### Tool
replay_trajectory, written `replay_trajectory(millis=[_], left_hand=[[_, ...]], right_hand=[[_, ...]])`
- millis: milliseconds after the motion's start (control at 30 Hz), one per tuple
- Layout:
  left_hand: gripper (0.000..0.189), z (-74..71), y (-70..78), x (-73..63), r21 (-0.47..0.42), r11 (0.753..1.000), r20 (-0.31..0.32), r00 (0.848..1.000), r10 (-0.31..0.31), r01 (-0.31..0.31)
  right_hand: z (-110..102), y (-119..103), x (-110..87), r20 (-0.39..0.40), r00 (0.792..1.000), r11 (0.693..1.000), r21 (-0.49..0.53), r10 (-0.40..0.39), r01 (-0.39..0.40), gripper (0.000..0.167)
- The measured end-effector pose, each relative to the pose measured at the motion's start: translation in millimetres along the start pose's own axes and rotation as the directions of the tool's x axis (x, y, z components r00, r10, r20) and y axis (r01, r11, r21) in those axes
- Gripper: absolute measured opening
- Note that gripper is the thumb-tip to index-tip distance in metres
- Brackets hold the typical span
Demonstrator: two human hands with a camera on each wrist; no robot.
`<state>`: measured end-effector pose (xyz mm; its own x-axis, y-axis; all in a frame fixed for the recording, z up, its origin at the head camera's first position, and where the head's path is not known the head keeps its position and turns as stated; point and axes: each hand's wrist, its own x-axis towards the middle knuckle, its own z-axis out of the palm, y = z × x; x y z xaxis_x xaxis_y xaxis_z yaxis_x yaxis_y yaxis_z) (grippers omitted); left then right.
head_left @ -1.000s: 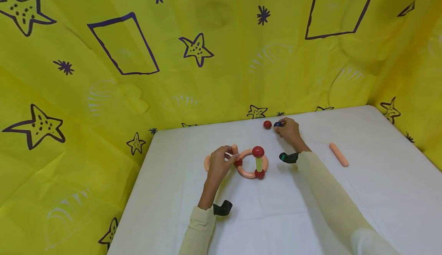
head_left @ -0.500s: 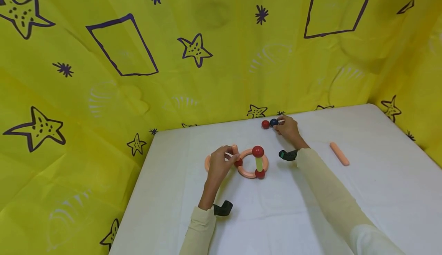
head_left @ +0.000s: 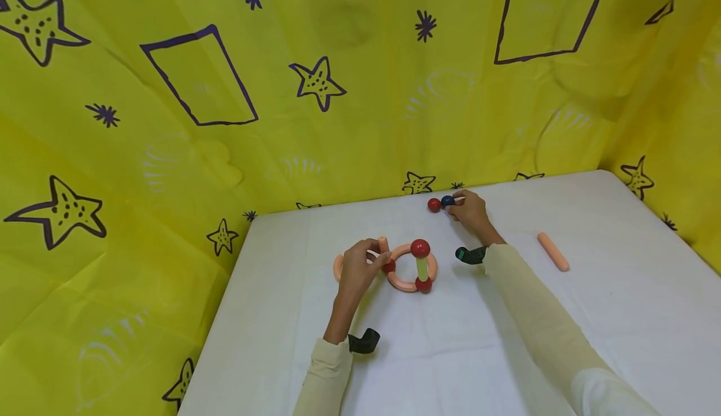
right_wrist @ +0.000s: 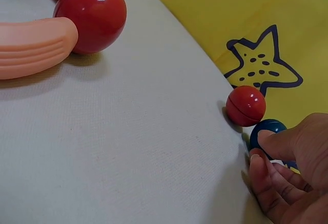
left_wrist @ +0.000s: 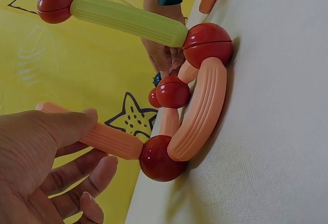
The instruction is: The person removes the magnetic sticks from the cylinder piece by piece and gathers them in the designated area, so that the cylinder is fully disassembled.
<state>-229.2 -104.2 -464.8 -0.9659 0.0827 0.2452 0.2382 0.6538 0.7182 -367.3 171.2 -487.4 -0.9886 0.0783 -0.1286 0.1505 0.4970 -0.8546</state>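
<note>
My left hand [head_left: 360,263] pinches an upright peach rod [left_wrist: 115,141] between thumb and fingers. Its lower end meets a red ball [left_wrist: 163,158] on a ring of curved peach pieces [left_wrist: 202,111] and red balls. From another ball of that ring rises a light green rod [head_left: 422,269], topped by a red ball [head_left: 420,248]. Toward the table's far edge my right hand [head_left: 470,211] has thumb and fingers on a dark blue ball [right_wrist: 266,129]. A loose red ball [right_wrist: 246,106] sits right beside the blue one.
A straight peach rod [head_left: 553,251] lies on the white-covered table [head_left: 428,366] at the right. Part of another curved peach piece [head_left: 338,267] shows left of my left hand. Yellow patterned cloth [head_left: 360,134] hangs along the back and sides.
My right hand has shifted slightly left, bringing the blue ball up beside the red one; more of the blue ball now shows. The left hand keeps its grip on the rod.
</note>
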Motion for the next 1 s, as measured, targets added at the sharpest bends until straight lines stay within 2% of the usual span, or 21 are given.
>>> replay_trajectory(millis=[533, 833, 1000], left_hand=[[0.024, -2.0, 0.4, -2.7, -0.002, 1.000, -0.009, 1.000, 0.015, -0.015], [0.023, -2.4, -1.1, -1.9, -0.007, 0.999, -0.009, 0.999, 0.035, -0.035], [0.023, -2.1, -2.8, -2.3, -0.025, 0.998, -0.015, 0.998, 0.055, -0.056]], right_hand=[[-0.8, 4.2, 0.0, 0.030, 0.998, 0.998, 0.022, 0.054, -0.054, 0.051], [-1.5, 1.7, -3.8, 0.023, 0.998, 0.998, 0.019, 0.058, -0.059, 0.052], [-3.7, 1.4, -7.8, -0.011, 0.999, 0.999, 0.028, 0.043, -0.042, 0.055]])
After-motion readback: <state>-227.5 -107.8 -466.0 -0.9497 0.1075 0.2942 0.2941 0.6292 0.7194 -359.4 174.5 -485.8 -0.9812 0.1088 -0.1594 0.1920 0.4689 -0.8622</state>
